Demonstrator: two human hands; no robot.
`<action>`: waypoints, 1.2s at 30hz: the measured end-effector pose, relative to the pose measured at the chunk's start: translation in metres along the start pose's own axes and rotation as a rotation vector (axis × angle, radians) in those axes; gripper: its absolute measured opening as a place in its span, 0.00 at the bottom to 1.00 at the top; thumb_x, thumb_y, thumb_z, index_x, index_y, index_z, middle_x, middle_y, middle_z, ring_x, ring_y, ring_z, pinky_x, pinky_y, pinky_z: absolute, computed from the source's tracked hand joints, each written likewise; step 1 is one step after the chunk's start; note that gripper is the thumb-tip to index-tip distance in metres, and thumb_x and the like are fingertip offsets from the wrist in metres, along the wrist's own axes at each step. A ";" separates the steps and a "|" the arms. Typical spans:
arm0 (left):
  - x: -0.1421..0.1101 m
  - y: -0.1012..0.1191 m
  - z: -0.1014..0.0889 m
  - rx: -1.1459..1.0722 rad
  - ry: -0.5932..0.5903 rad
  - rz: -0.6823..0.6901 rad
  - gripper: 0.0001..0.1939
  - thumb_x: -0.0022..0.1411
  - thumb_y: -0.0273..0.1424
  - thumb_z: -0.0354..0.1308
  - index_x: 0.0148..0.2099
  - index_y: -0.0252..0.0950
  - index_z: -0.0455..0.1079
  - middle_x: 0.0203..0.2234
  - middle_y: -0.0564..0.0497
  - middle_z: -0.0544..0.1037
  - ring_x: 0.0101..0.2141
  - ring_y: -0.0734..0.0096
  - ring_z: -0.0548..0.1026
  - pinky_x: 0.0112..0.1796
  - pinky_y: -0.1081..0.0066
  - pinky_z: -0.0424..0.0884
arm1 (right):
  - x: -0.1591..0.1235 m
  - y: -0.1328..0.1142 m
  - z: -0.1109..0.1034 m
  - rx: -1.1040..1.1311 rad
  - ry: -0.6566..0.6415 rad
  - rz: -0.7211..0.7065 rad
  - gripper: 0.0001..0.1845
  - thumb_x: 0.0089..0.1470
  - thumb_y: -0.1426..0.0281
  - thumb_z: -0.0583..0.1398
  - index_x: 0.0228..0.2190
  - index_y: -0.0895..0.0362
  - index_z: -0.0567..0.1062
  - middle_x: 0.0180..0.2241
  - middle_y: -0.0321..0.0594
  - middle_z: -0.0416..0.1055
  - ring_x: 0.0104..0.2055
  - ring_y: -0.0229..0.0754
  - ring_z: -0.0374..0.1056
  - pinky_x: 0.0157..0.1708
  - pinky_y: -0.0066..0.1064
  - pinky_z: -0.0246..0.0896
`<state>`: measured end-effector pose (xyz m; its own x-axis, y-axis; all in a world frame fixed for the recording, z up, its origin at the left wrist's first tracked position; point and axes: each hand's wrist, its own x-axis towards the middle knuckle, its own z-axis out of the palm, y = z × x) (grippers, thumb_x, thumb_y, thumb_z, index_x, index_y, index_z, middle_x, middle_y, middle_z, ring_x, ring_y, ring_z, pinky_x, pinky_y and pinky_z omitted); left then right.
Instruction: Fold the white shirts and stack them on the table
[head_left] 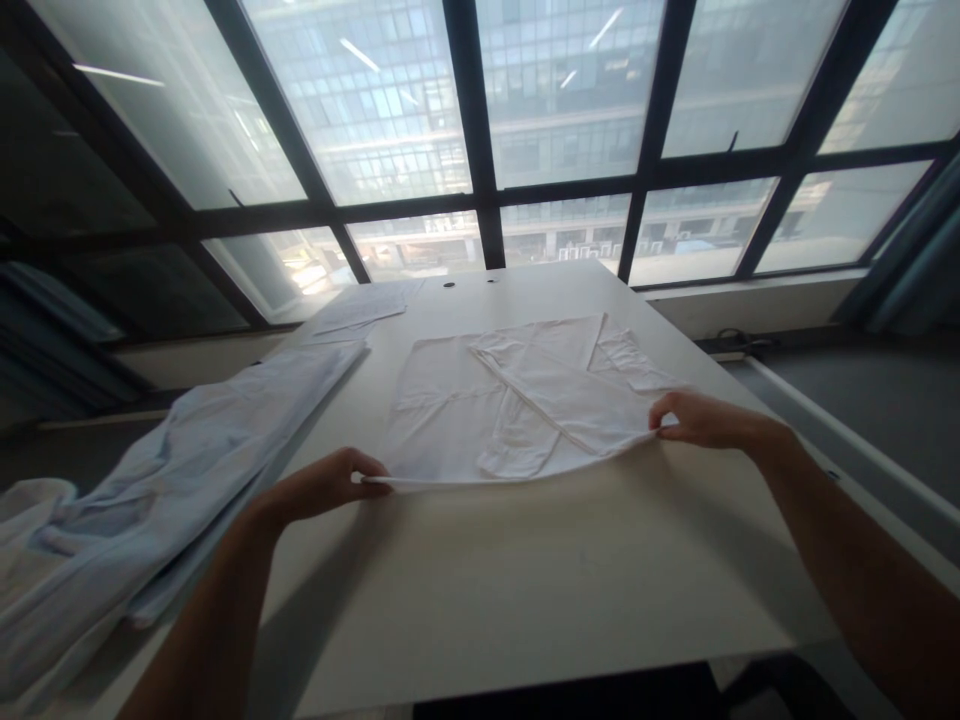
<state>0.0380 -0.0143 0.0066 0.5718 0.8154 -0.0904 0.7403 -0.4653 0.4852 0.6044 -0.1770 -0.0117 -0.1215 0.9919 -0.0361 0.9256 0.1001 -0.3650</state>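
Note:
A white shirt [442, 425] lies partly folded on the white table [540, 570], its sleeves laid slantwise across the body. My left hand [330, 484] pinches the near left corner between thumb and fingers. At the near right corner, my right hand [694, 418] holds the same edge in a pinch. Between the two hands this near edge is lifted slightly off the table and sags a little in the middle. The far part of the shirt rests flat, with creases.
More white garments [217, 430] lie in a layered pile along the table's left side. Sheets of paper [367, 305] are at the far left. A dark round cable hole [449, 285] sits near the far edge. Large windows [562, 90] stand behind the table.

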 end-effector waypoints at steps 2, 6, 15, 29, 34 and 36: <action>-0.004 0.001 -0.004 0.004 -0.095 -0.032 0.18 0.47 0.52 0.71 0.34 0.46 0.84 0.32 0.51 0.85 0.36 0.55 0.81 0.38 0.69 0.76 | -0.006 0.004 -0.007 0.037 0.003 0.002 0.07 0.50 0.65 0.64 0.31 0.50 0.83 0.35 0.38 0.82 0.38 0.50 0.77 0.40 0.35 0.68; -0.007 0.008 -0.015 -0.059 -0.250 0.003 0.18 0.55 0.52 0.66 0.35 0.44 0.84 0.31 0.50 0.84 0.36 0.57 0.81 0.38 0.69 0.75 | -0.009 0.006 -0.015 0.035 0.075 -0.032 0.10 0.56 0.62 0.61 0.34 0.50 0.83 0.36 0.38 0.82 0.39 0.50 0.77 0.41 0.35 0.67; 0.010 0.009 -0.014 -0.215 0.246 -0.096 0.29 0.50 0.59 0.64 0.33 0.36 0.82 0.27 0.50 0.81 0.30 0.61 0.75 0.31 0.72 0.70 | 0.033 -0.008 -0.007 -0.246 0.504 -0.035 0.15 0.63 0.67 0.55 0.41 0.57 0.80 0.41 0.52 0.80 0.46 0.57 0.72 0.52 0.44 0.60; 0.073 -0.019 0.042 0.008 0.526 -0.187 0.22 0.57 0.49 0.56 0.26 0.35 0.72 0.19 0.52 0.74 0.26 0.68 0.70 0.27 0.72 0.60 | 0.114 0.021 0.028 -0.320 0.437 0.064 0.12 0.62 0.70 0.55 0.44 0.53 0.77 0.47 0.47 0.78 0.53 0.55 0.68 0.65 0.64 0.35; 0.077 -0.026 0.051 0.083 0.513 -0.220 0.20 0.60 0.45 0.59 0.44 0.35 0.77 0.33 0.44 0.83 0.34 0.61 0.78 0.35 0.70 0.68 | 0.115 0.033 0.039 -0.388 0.382 0.105 0.11 0.63 0.66 0.57 0.42 0.54 0.79 0.46 0.51 0.78 0.51 0.57 0.69 0.60 0.63 0.48; 0.077 -0.026 0.052 0.084 0.511 -0.237 0.23 0.61 0.45 0.59 0.51 0.34 0.75 0.36 0.44 0.83 0.35 0.60 0.79 0.36 0.71 0.69 | 0.112 0.036 0.039 -0.393 0.383 0.135 0.12 0.63 0.64 0.58 0.41 0.55 0.80 0.47 0.52 0.77 0.50 0.57 0.70 0.55 0.56 0.57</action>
<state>0.0810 0.0429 -0.0582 0.1579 0.9542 0.2541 0.8651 -0.2577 0.4304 0.6098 -0.0652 -0.0654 0.0781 0.9480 0.3086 0.9967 -0.0808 -0.0040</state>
